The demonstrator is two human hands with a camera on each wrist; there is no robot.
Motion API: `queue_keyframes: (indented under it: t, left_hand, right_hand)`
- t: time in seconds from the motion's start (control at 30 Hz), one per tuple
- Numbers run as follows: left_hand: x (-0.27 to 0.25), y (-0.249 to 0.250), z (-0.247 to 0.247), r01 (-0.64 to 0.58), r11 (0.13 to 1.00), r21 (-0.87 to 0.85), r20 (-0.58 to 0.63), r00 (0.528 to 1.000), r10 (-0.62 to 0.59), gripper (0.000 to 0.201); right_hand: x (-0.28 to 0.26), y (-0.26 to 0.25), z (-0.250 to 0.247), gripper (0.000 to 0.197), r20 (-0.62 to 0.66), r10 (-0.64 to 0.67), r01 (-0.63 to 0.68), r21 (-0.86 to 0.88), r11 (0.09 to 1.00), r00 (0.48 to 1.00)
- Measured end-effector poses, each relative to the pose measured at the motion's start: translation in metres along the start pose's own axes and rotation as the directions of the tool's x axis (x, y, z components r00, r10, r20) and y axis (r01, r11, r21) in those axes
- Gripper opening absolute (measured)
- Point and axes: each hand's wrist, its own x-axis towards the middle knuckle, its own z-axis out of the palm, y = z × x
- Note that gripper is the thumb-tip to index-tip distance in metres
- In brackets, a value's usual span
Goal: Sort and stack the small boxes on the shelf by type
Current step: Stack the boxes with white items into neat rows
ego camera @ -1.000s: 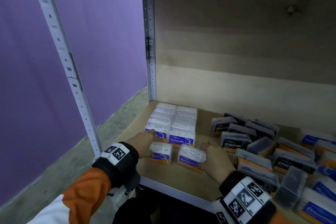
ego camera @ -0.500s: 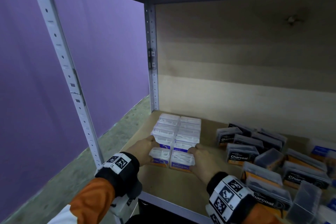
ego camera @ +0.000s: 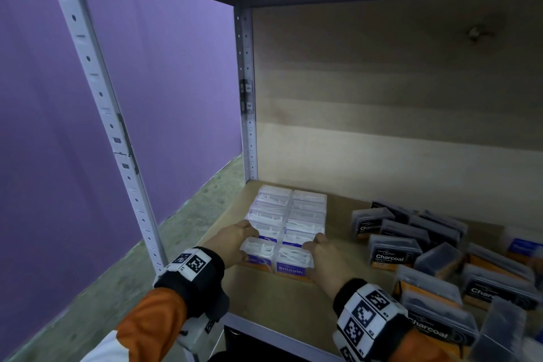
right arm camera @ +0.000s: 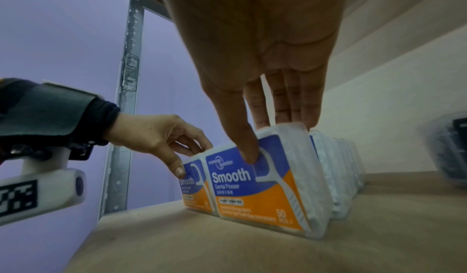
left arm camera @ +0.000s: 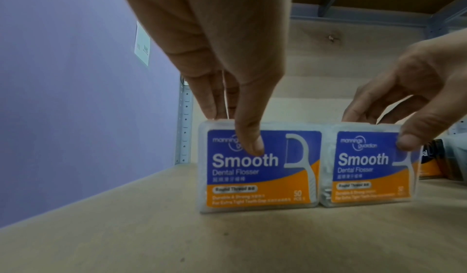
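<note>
With the left hand [ego camera: 235,241] and right hand [ego camera: 321,256] each pinching a Smooth flosser box [left arm camera: 257,167], a hard push toward 12 o'clock could buckle the upright Smooth rows [ego camera: 291,209].

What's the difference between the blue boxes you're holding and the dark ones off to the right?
The Smooth boxes have blue-and-orange labels and whitish contents; the Charcoal boxes have black-and-orange labels and dark contents. The Smooth boxes stand upright in two tidy rows at the shelf's left end; the Charcoal boxes lie loosely scattered at mixed angles. The left hand and right hand each pinch a front Smooth box; nobody touches the Charcoal ones. Both look like similar small clear-plastic cases.
</note>
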Motion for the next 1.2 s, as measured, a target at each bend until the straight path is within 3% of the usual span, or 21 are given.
queue_keyframes:
  t: [0.6, 0.77, 1.2]
  left_hand:
    - [0.005, 0.006, -0.001, -0.021, 0.998, 0.059, -0.019, 1.0, 0.022, 0.052]
    - [0.003, 0.013, 0.002, -0.019, 0.992, 0.127, 0.019, 1.0, 0.016, 0.068]
    - [0.003, 0.022, -0.002, 0.011, 0.979, 0.204, 0.077, 0.997, -0.028, 0.067]
  right_hand:
    - [0.009, 0.003, 0.0, 0.043, -0.023, 0.008, -0.012, -0.18, 0.984, 1.0]
    - [0.01, 0.002, -0.002, 0.044, 0.028, 0.006, 0.0, -0.21, 0.978, 1.0]
    - [0.009, -0.006, -0.005, 0.044, 0.102, 0.0, 0.03, -0.29, 0.957, 0.995]
